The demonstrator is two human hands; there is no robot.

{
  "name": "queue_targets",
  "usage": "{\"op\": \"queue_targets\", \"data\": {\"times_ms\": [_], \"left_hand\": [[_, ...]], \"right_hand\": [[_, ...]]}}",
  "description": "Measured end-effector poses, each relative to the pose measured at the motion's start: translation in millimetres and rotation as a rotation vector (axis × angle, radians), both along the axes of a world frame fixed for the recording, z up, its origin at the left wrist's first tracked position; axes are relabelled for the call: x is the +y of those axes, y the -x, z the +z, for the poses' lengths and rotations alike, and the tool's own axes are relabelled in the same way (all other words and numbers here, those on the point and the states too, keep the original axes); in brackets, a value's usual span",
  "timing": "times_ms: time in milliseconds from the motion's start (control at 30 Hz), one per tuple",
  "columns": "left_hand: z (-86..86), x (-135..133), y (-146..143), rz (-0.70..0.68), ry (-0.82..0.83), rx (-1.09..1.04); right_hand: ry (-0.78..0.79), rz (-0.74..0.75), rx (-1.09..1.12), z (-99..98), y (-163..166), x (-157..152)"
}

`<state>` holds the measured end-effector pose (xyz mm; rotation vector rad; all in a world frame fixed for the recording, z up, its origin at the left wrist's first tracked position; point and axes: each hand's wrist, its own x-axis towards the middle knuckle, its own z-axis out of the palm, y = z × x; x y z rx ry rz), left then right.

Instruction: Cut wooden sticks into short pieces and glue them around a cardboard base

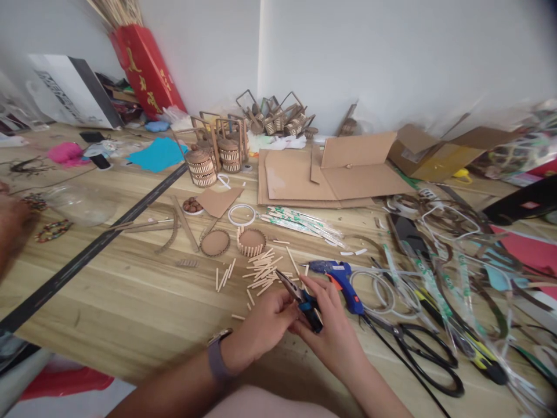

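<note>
My right hand (331, 325) grips the blue handles of small pliers (300, 299), whose jaws point up and left toward a heap of short wooden sticks (261, 273). My left hand (267, 322), with a watch on the wrist, is curled and pinches something small at the pliers; I cannot make out what. A blue glue gun (342, 276) lies just right of my hands. A small round stick basket (251, 241) and a cardboard disc (214, 242) sit beyond the sticks.
Black scissors (429, 354) and tangled wires and strips (439, 273) crowd the right. Flat cardboard (322, 174), a box (435, 154) and finished baskets (217, 154) stand at the back. Another person's hand (11, 223) shows at the left edge. A black strip (96, 247) crosses the wooden surface.
</note>
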<state>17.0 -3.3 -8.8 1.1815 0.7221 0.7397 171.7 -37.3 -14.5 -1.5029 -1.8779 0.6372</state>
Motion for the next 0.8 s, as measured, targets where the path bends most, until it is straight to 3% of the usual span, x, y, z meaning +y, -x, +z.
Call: {"op": "queue_targets", "data": {"times_ms": [167,300,567,800], "left_hand": [[1.3,-0.8,2.4,-0.017,-0.04,-0.014],[-0.4,-0.5,6.0,-0.043,0.04,0.052],[7.7,-0.3,8.4,-0.052,0.133,0.103],[10.1,-2.5,8.9,-0.074,0.146,0.093]], "right_hand": [[0.084,-0.024,0.033,7.4,0.0,-0.7],[0.173,-0.024,0.136,23.2,-10.5,-3.1],[0.568,-0.076,0.086,57.2,-52.7,-23.4],[0.795,-0.128,0.224,70.0,-53.8,-29.4]]}}
